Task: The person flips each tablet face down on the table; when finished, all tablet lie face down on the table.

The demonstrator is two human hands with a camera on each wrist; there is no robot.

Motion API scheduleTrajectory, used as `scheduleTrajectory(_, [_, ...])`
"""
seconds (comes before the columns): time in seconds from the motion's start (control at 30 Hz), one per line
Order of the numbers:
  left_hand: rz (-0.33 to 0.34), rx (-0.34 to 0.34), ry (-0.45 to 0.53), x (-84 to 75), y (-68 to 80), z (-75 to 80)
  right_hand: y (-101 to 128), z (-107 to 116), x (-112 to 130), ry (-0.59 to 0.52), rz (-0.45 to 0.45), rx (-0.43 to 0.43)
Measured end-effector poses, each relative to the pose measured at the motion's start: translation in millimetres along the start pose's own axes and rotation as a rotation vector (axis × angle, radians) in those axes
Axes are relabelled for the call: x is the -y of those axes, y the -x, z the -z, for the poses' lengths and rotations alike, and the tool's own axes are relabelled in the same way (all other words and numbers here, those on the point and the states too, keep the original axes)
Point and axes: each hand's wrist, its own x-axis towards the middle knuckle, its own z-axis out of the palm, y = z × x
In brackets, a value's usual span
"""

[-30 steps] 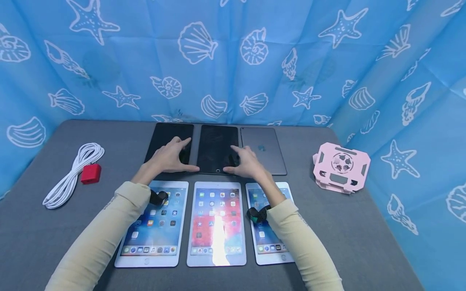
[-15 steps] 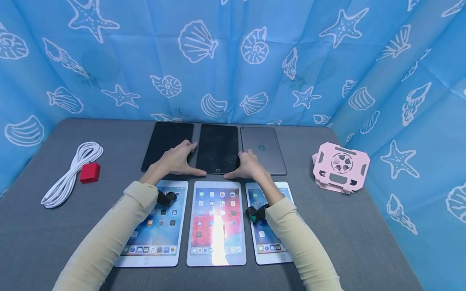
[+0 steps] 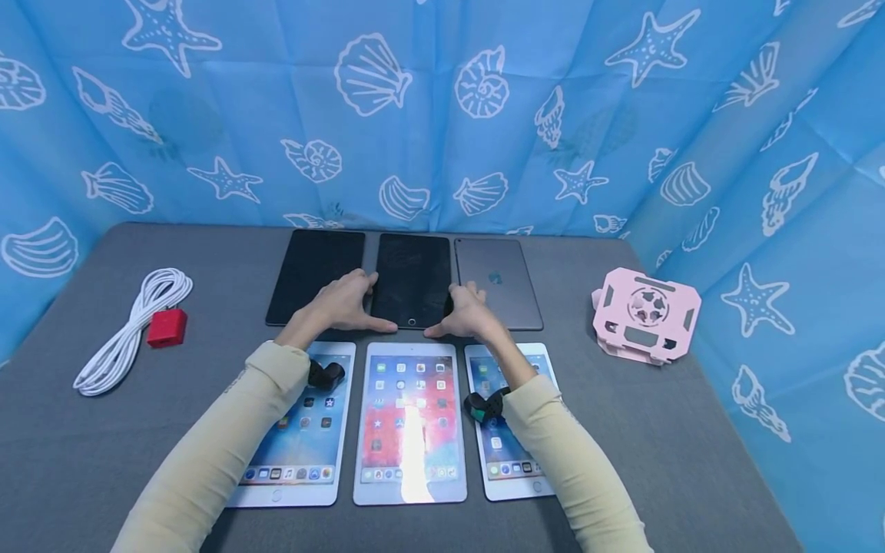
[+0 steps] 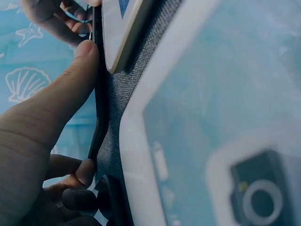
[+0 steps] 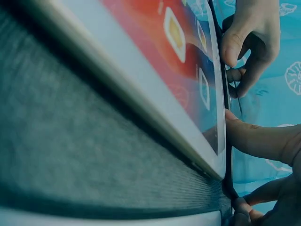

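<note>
Head view: six tablets sit on the grey bench (image 3: pixel 622 430) in two rows of three. Back row, at twelve o'clock from the person: a dark tablet (image 3: pixel 314 273) on the left, the middle dark tablet (image 3: pixel 412 276) with its home button at the near edge, and a grey tablet (image 3: pixel 499 280) lying face down. Front row: three lit white tablets, left (image 3: pixel 304 453), centre (image 3: pixel 410 422) and right (image 3: pixel 498 453), all showing app icons. Both hands are on the middle dark tablet. Left hand (image 3: pixel 342 306) has its grip curled round the left edge, thumb along the near edge; right hand (image 3: pixel 466 315) grips the right edge the same way, thumb pointing inward. Left wrist view shows the thumb (image 4: pixel 61 108) pressed on the thin dark edge, fingers tucked beneath. At nine o'clock lie one coiled white cable (image 3: pixel 131 330) and one red block (image 3: pixel 166 328) touching it. At three o'clock stands one pink stand (image 3: pixel 646 316), well apart from the tablets.
</note>
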Motion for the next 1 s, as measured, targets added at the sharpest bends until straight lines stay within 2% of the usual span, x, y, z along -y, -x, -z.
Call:
scheduleTrajectory(0.2, [0.001, -0.018, 0.049, 0.6, -1.2, -0.6, -0.4, -0.6, -2.5, -0.111, -0.009, 0.022])
scheduleTrajectory(0.43, [-0.001, 0.012, 0.055, -1.3, -3.5, 0.7, -2.0, -0.5, -6.6, -0.311, -0.042, 0.019])
scheduleTrajectory(0.67, [0.018, 0.022, 0.086, -0.3, -2.6, 1.8, 2.4, 0.0, -6.9, -0.569, 0.122, 0.014])
scheduleTrajectory(0.87, [0.034, 0.022, 0.116, -0.3, -0.8, 3.3, 7.1, 3.7, -1.7, -0.559, 0.217, -0.024])
scheduleTrajectory(1.0, [0.032, 0.016, 0.107, -1.7, -0.9, 4.6, 9.2, 6.0, 2.0, -0.530, 0.217, -0.045])
